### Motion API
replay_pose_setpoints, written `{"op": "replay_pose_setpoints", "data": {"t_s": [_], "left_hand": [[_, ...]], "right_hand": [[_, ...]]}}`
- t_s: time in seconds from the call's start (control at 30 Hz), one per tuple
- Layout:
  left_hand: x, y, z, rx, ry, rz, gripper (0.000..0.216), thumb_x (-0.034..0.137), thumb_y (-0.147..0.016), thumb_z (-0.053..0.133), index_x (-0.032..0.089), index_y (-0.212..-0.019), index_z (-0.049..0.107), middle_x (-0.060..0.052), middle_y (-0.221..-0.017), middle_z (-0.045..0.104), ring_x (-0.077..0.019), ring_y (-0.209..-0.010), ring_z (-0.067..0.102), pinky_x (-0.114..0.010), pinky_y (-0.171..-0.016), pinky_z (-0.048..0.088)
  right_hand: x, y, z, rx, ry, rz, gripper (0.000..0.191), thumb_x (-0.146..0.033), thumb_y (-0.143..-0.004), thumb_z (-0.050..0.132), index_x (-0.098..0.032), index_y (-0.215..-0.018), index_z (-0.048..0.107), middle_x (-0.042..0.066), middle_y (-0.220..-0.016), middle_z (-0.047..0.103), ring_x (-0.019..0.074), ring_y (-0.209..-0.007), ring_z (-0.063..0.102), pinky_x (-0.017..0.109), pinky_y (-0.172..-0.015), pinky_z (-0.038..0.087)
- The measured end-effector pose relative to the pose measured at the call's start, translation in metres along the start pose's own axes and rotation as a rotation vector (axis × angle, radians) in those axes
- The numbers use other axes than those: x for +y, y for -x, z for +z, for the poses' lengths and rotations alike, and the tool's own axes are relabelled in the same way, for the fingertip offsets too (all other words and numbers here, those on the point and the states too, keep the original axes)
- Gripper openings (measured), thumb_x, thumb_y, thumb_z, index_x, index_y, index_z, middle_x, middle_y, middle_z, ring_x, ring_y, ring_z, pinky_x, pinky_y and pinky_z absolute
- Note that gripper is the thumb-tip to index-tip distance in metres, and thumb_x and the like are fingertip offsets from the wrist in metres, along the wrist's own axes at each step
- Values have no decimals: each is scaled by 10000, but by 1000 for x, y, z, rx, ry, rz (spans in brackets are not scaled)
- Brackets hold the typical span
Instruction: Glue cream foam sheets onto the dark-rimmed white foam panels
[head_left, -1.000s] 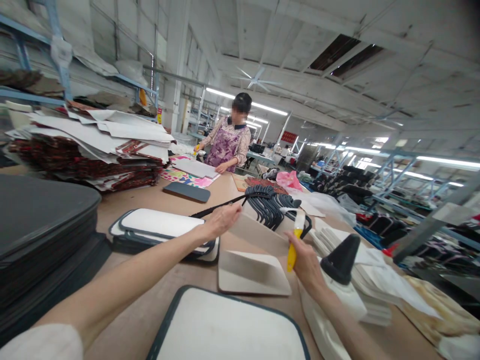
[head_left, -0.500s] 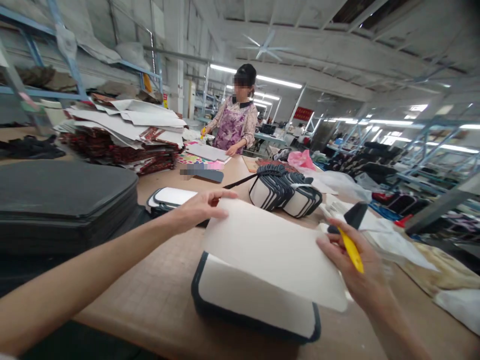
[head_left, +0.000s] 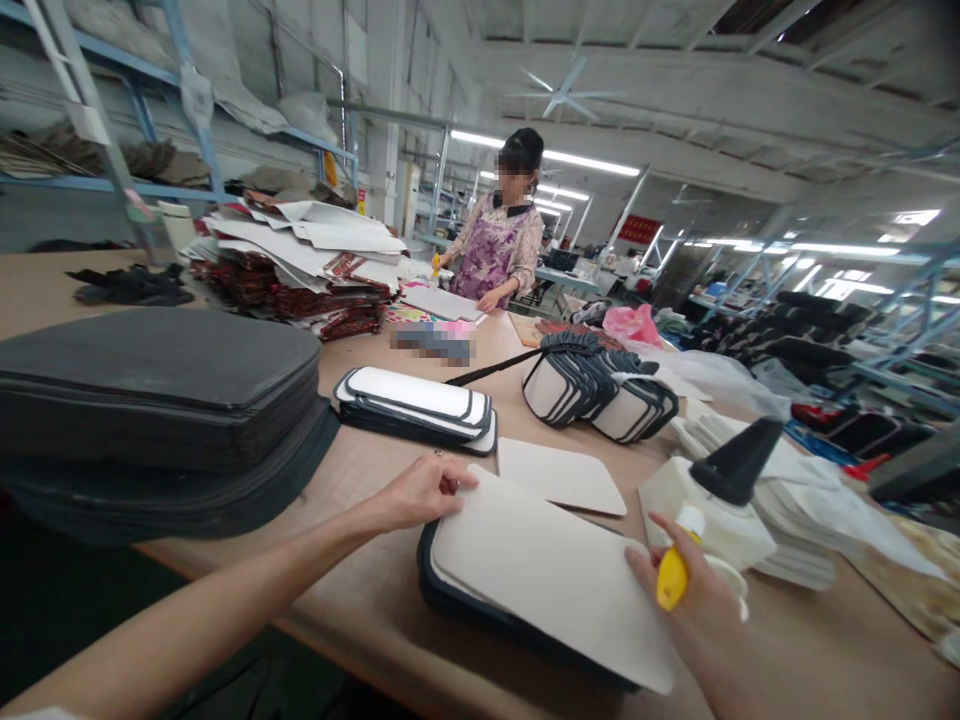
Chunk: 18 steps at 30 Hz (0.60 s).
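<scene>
1. Bare tabletop (head_left: 352, 465), lower centre-left: open lane btw black stack (head_left: 157, 390) & cream board (head_left: 555, 575).
2. Black stack fills left of frame, tall; blocks that side.
3. Centre: flat panel pile (head_left: 416, 400) + loose cream sheet (head_left: 559, 475), both low; narrow bare strip btw them.
4. Right: glue bottle (head_left: 720, 490) upright, just beside R hand (head_left: 697, 600) gripping yellow tool (head_left: 671, 580); gap tight.
5. Upright panel row (head_left: 592, 385) walls off far centre.
</scene>
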<state>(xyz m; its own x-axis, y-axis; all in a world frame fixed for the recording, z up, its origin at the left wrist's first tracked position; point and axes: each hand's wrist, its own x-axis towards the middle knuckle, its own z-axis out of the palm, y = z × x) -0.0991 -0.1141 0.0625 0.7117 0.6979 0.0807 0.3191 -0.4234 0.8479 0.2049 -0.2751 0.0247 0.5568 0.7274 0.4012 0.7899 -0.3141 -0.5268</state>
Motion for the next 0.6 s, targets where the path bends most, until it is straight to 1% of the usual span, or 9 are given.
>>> {"op": "replay_pose_setpoints", "data": {"t_s": [0.07,0.17,0.27,0.33,0.47,0.6], "left_hand": [[-1,2,0,-16,-27,-4,388,100,-630,531,101,-978,702,1,-675,546,-128,-614,483,-207,-534,349],[-1,3,0,-14,-52,-7,380,101,-628,536,121,-967,706,2,-699,563,-132,-632,495,-203,-549,361],[0,4,0,-9,-94,12,380,91,-619,534,119,-956,708,-2,-723,568,-131,-644,502,-201,-566,372],[1,4,0,-18,-115,26,387,87,-613,531,111,-956,707,-5,-732,570,-130,-646,506,-201,-572,374],[1,3,0,-26,-132,-7,394,126,-614,539,118,-973,699,-2,-723,564,-138,-651,514,-207,-586,388],[0,-1,-2,-38,-128,-83,431,233,-627,555,144,-1030,677,-11,-778,601,-159,-687,537,-234,-647,430]], "right_hand": [[6,-1,6,0,10,-27,516,-565,-686,564,-246,-1092,577,-10,-600,639,214,-516,617,301,-461,444],[10,0,12,-2,41,-58,506,-546,-710,556,-249,-1119,566,-3,-623,649,213,-525,623,295,-457,443],[8,3,14,21,69,-64,498,-552,-726,540,-249,-1120,569,16,-651,654,221,-542,627,294,-443,434],[3,4,13,13,60,-61,510,-555,-741,530,-244,-1144,553,15,-653,645,217,-541,621,297,-455,440],[-8,7,5,-29,-40,-34,529,-526,-760,533,-207,-1182,522,-3,-630,605,196,-538,594,301,-509,452],[-17,5,-1,-46,-163,-44,498,-495,-771,544,-161,-1140,550,1,-651,576,176,-558,558,297,-555,456]]}}
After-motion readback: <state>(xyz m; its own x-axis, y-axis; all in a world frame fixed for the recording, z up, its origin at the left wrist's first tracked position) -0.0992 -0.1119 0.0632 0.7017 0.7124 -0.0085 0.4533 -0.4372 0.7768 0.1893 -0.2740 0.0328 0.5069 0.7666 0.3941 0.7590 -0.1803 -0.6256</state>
